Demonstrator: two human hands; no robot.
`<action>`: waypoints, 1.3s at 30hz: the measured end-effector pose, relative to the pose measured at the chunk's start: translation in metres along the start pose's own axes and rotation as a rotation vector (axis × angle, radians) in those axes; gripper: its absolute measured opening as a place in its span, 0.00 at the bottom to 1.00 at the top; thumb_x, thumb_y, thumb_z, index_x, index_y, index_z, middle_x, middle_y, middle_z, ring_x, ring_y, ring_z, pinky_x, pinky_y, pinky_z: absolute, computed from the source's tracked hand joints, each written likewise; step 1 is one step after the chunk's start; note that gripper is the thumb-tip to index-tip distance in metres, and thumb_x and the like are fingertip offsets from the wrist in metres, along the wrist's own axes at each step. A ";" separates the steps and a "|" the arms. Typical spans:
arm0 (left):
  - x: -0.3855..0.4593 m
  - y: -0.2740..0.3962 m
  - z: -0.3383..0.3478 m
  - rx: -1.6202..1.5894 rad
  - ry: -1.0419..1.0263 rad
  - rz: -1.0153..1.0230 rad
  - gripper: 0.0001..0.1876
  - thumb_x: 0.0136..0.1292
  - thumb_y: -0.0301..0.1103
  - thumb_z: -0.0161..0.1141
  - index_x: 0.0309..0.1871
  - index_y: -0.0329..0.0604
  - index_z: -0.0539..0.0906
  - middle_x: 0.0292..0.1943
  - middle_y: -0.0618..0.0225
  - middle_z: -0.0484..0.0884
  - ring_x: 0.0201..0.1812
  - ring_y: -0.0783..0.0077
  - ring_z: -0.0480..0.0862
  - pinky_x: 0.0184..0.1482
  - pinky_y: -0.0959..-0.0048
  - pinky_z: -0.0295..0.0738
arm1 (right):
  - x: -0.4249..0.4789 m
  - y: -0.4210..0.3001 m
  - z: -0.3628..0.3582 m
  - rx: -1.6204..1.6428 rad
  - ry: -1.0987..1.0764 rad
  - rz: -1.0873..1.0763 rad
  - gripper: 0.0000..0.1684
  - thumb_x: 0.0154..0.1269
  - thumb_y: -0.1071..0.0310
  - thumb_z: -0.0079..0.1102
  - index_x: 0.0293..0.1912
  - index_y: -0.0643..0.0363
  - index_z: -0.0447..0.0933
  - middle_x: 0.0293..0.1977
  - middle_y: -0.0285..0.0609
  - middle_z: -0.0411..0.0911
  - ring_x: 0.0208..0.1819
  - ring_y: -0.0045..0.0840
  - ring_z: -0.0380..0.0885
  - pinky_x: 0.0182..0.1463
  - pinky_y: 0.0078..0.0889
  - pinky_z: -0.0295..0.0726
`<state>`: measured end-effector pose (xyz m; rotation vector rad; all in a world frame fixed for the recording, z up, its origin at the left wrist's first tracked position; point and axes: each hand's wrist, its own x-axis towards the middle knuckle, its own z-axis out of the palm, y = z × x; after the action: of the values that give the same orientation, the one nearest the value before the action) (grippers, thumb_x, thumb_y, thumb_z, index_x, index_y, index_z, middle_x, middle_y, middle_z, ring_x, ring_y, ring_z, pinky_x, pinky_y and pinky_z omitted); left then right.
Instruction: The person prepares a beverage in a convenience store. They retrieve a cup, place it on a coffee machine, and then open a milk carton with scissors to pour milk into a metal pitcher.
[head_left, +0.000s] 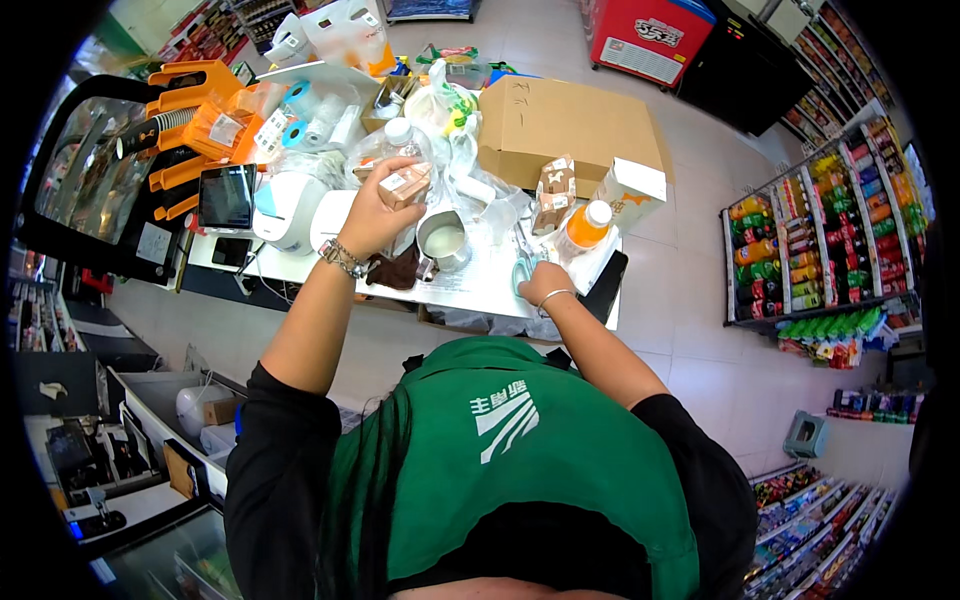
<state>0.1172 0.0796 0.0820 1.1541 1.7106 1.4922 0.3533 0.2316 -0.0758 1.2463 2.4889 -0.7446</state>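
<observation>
Raised over the table, my left hand (382, 206) grips a small brown carton (405, 186) with a white label. My right hand (546, 285) is at the table's near edge, its fingers at the light-blue handles of a pair of scissors (521, 274). Between the hands stands a metal pitcher (443, 240) with pale liquid inside, and a dark brown cloth (394, 270) lies to its left. To the right are an orange bottle with a white cap (587, 226), a brown patterned carton (555, 191) and a white carton (634, 191).
A large cardboard box (566, 127) lies at the back right. Plastic bags, a clear bottle (399, 139) and film rolls crowd the middle and left. A tablet (227, 196), a white printer-like device (289, 214) and orange cup holders (206, 127) stand at left. A drinks rack (825, 232) is farther right.
</observation>
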 end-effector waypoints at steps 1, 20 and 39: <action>0.006 0.002 0.002 0.023 -0.034 -0.040 0.29 0.50 0.23 0.66 0.57 0.43 0.69 0.49 0.65 0.77 0.48 0.75 0.78 0.49 0.76 0.75 | 0.001 0.004 -0.005 0.054 -0.022 0.005 0.24 0.51 0.55 0.57 0.36 0.69 0.80 0.37 0.61 0.80 0.41 0.45 0.80 0.47 0.40 0.78; 0.077 -0.025 0.030 0.009 -0.129 -0.030 0.28 0.50 0.22 0.65 0.54 0.42 0.66 0.48 0.68 0.75 0.48 0.78 0.77 0.49 0.76 0.75 | -0.061 -0.005 -0.163 1.311 -0.440 -0.329 0.26 0.66 0.39 0.48 0.32 0.54 0.70 0.12 0.35 0.71 0.09 0.12 0.61 0.12 0.13 0.50; 0.090 -0.068 0.012 0.058 -0.250 0.050 0.25 0.56 0.24 0.65 0.56 0.39 0.68 0.48 0.66 0.78 0.46 0.78 0.79 0.47 0.76 0.77 | -0.009 -0.064 -0.138 0.959 -0.494 -0.246 0.35 0.59 0.30 0.49 0.30 0.57 0.70 0.10 0.35 0.69 0.09 0.11 0.61 0.14 0.15 0.52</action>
<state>0.0717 0.1652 0.0231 1.3605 1.5737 1.2731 0.3069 0.2692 0.0646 0.7863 1.8823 -2.1577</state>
